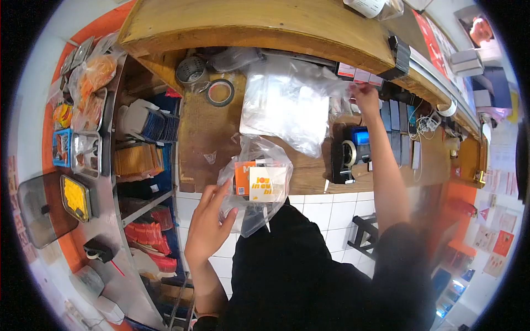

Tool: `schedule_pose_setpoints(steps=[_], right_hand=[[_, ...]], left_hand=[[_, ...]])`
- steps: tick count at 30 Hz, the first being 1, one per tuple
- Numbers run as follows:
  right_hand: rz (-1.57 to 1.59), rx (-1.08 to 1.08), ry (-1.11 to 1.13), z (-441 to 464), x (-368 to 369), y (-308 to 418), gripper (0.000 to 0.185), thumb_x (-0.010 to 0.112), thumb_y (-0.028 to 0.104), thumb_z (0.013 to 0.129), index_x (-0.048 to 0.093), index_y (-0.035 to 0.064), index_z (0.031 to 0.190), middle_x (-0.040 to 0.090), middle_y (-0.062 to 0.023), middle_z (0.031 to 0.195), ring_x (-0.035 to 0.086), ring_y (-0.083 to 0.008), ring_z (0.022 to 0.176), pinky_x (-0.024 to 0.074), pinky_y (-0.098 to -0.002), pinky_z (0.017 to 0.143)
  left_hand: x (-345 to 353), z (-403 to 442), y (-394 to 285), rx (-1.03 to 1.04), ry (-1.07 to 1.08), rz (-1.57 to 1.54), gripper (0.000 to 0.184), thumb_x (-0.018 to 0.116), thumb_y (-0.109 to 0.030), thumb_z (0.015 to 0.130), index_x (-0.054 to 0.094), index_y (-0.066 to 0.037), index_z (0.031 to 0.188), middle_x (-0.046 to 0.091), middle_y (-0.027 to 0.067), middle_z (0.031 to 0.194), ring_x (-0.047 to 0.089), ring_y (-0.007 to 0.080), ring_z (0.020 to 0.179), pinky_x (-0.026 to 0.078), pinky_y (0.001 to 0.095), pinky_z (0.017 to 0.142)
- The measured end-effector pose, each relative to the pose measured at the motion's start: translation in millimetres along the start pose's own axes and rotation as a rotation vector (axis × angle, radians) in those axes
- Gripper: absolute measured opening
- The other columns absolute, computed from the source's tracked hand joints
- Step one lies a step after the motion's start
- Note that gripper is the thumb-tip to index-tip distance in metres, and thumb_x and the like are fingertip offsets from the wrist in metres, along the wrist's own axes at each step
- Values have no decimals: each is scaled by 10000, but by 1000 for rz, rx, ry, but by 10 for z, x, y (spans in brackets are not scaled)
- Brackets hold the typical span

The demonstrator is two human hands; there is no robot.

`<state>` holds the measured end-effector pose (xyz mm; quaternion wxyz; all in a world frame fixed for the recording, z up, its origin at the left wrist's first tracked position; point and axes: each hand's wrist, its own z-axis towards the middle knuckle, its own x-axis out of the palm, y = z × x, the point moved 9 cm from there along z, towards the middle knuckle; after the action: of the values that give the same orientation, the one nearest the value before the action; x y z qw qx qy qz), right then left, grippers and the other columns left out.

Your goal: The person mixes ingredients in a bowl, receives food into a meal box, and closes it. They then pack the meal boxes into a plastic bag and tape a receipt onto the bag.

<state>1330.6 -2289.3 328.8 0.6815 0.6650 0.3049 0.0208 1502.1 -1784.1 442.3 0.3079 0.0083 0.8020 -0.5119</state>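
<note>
My left hand (210, 218) holds the near left side of a clear plastic bag (280, 165), thumb and fingers closed on its edge. Inside the bag lie an orange packet (241, 179) with a printed code and a white-and-yellow square packet (267, 185) with lettering. Stretched out to the far right, my right hand (365, 100) has its fingers curled beside some red-and-white small boxes (361, 75) under the shelf. Thin clear plastic touches its fingertips; what they grip is unclear. A stack of clear plastic bags (281, 105) lies between the hands on the wooden table (204, 138).
A tape dispenser (346, 154) stands at the table's right front, below my right forearm. Behind lie a roll of dark tape (220, 92) and a perforated metal cup (191, 70). A wooden shelf (265, 33) overhangs the back. White cables (425, 124) lie farther right.
</note>
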Motion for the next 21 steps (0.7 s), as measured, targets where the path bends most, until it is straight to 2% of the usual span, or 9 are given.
schedule_pose_setpoints(steps=[3, 7, 8, 9, 10, 11, 12, 17, 21], right_hand=[[239, 271, -170, -233, -152, -143, 232, 629, -23, 934, 578, -41, 1160, 704, -128, 952, 712, -222, 805, 613, -275, 761], [989, 179, 343, -1325, 841, 830, 245, 603, -55, 900, 629, 12, 1135, 705, -101, 954, 690, -166, 905, 586, -317, 817], [822, 166, 566, -1698, 1189, 833, 287, 597, -65, 861, 669, 46, 1116, 709, -100, 981, 686, -169, 879, 563, -326, 830], [93, 41, 674, -1994, 1511, 529, 276, 595, -46, 838, 679, 4, 1097, 713, -103, 991, 679, -195, 905, 555, -340, 832], [252, -38, 1077, -2497, 2031, 1387, 240, 603, -38, 816, 741, -21, 1011, 730, -132, 1100, 691, -245, 948, 539, -358, 882], [-206, -227, 1165, -2760, 2358, 1228, 286, 618, -5, 836, 687, -55, 1109, 691, -183, 1170, 673, -290, 1036, 529, -397, 922], [-491, -450, 1185, -2936, 2614, 663, 402, 643, 21, 834, 614, -52, 1228, 627, -236, 1238, 619, -365, 1137, 508, -427, 974], [-1025, -288, 1034, -2902, 2178, 629, 524, 627, 80, 855, 525, -10, 1360, 577, -291, 1274, 576, -430, 1190, 501, -480, 950], [-1458, -543, 1252, -3311, 1556, 1015, 279, 598, 234, 909, 750, 14, 992, 727, -145, 991, 693, -319, 989, 522, -416, 882]], left_hand=[[-10, -12, -6, 8, -13, 5, 634, 695, -60, 855, 473, -4, 1446, 533, 205, 1223, 552, 387, 1144, 442, 386, 990], [-63, 1, -25, 80, -112, -7, 710, 678, 18, 822, 423, -12, 1484, 499, 217, 1308, 526, 408, 1224, 424, 387, 1040], [-59, 16, -3, 87, -112, -29, 755, 650, 60, 808, 391, -22, 1513, 492, 215, 1336, 518, 407, 1246, 416, 379, 1056], [-67, 17, 8, 74, -111, -17, 755, 650, 60, 808, 391, -22, 1513, 492, 215, 1336, 518, 407, 1246, 416, 379, 1056], [-90, 25, -54, 124, -129, 9, 739, 635, 52, 827, 372, -5, 1515, 482, 214, 1342, 524, 420, 1239, 436, 407, 1040], [-122, 19, -116, 177, -146, 36, 723, 620, 45, 846, 352, 13, 1517, 473, 213, 1349, 530, 432, 1231, 457, 436, 1023], [-132, 2, -139, 192, -132, 40, 709, 610, 45, 855, 355, 13, 1516, 471, 217, 1352, 525, 423, 1242, 458, 438, 1024], [-215, -86, -127, 104, -116, 116, 619, 605, 22, 862, 435, 21, 1457, 513, 201, 1285, 565, 398, 1174, 478, 430, 973], [-316, -134, -167, 84, -175, 274, 484, 615, 14, 825, 605, 15, 1309, 586, 171, 1002, 602, 309, 887, 477, 364, 784]])
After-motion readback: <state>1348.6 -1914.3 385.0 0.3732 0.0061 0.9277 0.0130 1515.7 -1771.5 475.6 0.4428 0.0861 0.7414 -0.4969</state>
